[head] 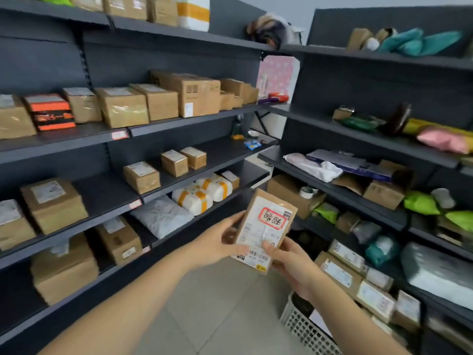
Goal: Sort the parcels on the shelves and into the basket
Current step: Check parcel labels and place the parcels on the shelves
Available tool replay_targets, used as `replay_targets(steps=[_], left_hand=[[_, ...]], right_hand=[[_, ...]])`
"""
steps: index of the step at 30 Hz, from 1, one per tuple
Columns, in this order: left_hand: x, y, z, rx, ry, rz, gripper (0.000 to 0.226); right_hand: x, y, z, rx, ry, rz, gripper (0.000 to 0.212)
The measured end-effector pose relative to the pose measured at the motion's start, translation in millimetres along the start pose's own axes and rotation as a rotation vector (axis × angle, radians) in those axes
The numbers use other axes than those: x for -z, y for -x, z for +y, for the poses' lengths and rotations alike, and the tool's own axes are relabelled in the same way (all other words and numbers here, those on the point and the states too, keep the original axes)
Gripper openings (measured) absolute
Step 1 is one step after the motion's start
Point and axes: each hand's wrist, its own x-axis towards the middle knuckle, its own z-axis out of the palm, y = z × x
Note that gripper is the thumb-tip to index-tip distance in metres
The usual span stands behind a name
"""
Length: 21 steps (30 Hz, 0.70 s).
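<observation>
both my left hand [220, 242] and right hand [289, 262] grip one labelled cardboard parcel [265, 230], still unplaced; shelves at nine o'clock look stocked, basket [302, 326] at five o'clock.

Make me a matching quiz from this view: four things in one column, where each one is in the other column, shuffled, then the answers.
Things:
1 labelled parcel
2 orange-and-black box
3 teal bags
4 basket

Places:
A on the floor, lower right
B top right shelf
C held by left hand and right hand
D left shelves

Pairs: 1-C, 2-D, 3-B, 4-A
</observation>
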Motion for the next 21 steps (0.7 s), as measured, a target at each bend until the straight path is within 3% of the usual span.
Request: replay_targets(steps=[2,5,6,10,13,17,21], left_hand=[[-36.4,-30.2,12.0,-0.012,-0.060,-0.038,0.073],[-96.5,-74.6,31.5,-0.049,-0.217,-0.072,0.068],[-116.0,-90.0,37.5,-0.070,-0.279,-0.078,0.066],[-190.9,-149.8,67.3,-0.162,-0.478,-0.146,0.054],[-239.1,-190.2,84.4,-0.160,-0.427,-0.230,0.053],[-295.6,-243.2,97.7,-0.143,-0.329,-0.408,0.051],[-348.9,-299.5,98.0,-0.099,-0.229,-0.548,0.048]], right_hand=[[54.7,4.0,6.3,-0.014,0.003,0.092,0.048],[140.8,11.9,12.5,0.002,0.039,0.250,0.099],[169.1,15.4,12.7,0.018,0.056,0.292,0.105],[274.1,33.4,11.5,0.073,0.216,0.347,0.104],[335.5,42.3,9.6,0.058,0.303,0.312,0.097],[399.4,47.7,17.3,-0.018,0.202,0.284,0.088],[460.4,48.2,42.4,-0.108,0.103,0.414,0.075]])
